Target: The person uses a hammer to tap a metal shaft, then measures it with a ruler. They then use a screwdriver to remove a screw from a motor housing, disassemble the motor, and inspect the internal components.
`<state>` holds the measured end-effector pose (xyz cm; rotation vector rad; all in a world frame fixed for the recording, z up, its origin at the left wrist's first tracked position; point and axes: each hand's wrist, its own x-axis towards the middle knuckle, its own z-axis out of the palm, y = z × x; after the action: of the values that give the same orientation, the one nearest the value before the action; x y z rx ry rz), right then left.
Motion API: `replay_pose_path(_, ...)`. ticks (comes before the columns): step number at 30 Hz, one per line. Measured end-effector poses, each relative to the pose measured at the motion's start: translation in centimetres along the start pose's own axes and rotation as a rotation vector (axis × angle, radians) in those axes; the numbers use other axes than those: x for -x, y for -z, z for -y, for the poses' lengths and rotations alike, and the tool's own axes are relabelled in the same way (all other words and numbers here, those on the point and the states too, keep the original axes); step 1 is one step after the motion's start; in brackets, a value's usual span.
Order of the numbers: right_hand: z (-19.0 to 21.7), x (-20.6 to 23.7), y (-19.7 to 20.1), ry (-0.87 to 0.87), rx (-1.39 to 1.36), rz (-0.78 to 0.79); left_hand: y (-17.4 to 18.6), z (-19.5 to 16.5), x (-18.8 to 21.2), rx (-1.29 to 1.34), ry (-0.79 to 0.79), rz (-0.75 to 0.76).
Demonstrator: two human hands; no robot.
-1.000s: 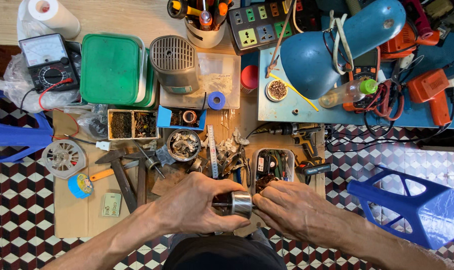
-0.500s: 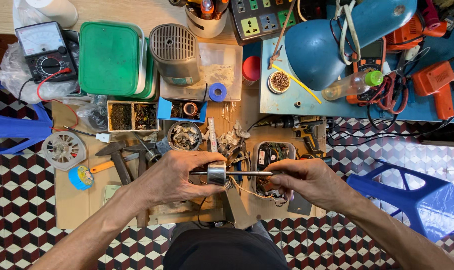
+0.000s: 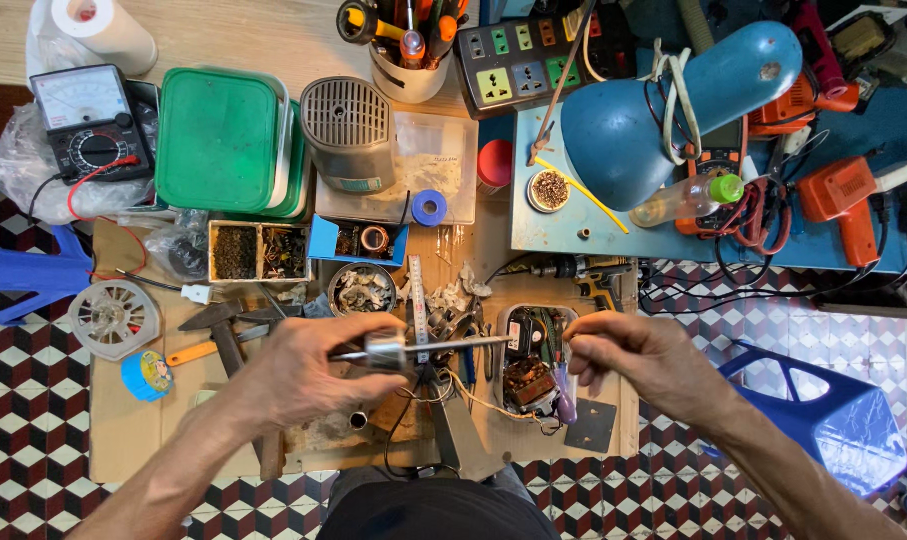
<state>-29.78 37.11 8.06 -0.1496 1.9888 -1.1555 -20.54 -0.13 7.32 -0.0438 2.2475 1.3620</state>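
Small silver metal cylinder (image 3: 385,350) on thin steel shaft (image 3: 453,346), shaft level, held above cluttered worktop (image 3: 123,440), cylinder near left end.

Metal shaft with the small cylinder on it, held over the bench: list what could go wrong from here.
The left hand pinches the metal shaft at its cylinder, while the right hand appears off its far end, so it could tip or slide out. A drop would likely land among the loose parts in the round tin or the open tray below. The wires trailing underneath might snag it.
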Motion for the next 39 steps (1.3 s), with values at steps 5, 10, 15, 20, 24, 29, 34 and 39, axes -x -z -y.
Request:
replay_pose_path(5, -2.2, -5.7, 1.6, 0.092, 0.555, -0.226, 0.7, 0.6, -0.2, -0.013, 0.147, -0.166)
replay_pose_path(10, -5.1, -14.7, 1.9, 0.277, 0.903, -0.39, -3.3, 0.5, -0.3, 0.09, 0.116, -0.127)
replay_pose_path(15, -7.3, -19.0, 2.5, 0.229, 1.039, -0.425, -5.2, 1.0, 0.1, 0.143, 0.042, -0.096)
replay_pose_path(20, -7.4, -19.6, 2.5, 0.274, 0.999, -0.497, -5.5, 0.8, 0.2, 0.143, 0.022, -0.119)
replay_pose_path(24, -6.9, -18.3, 1.8, 0.237, 0.857, -0.515, -5.2, 0.6, 0.3, 0.104, 0.164, -0.052)
replay_pose_path(29, -6.2, -17.4, 1.1, 0.266, 0.836, -0.563, -5.6, 1.0, 0.4, 0.157, 0.021, -0.108)
replay_pose_path(34, -5.3, -17.0, 1.0, 0.274, 0.803, -0.563, -6.2, 1.8, 0.7, 0.182, -0.014, -0.126)
replay_pose_path(39, -4.5, -16.2, 1.0, 0.187, 0.733, -0.544, -6.2, 2.4, 0.7, 0.217, 0.127, -0.061)
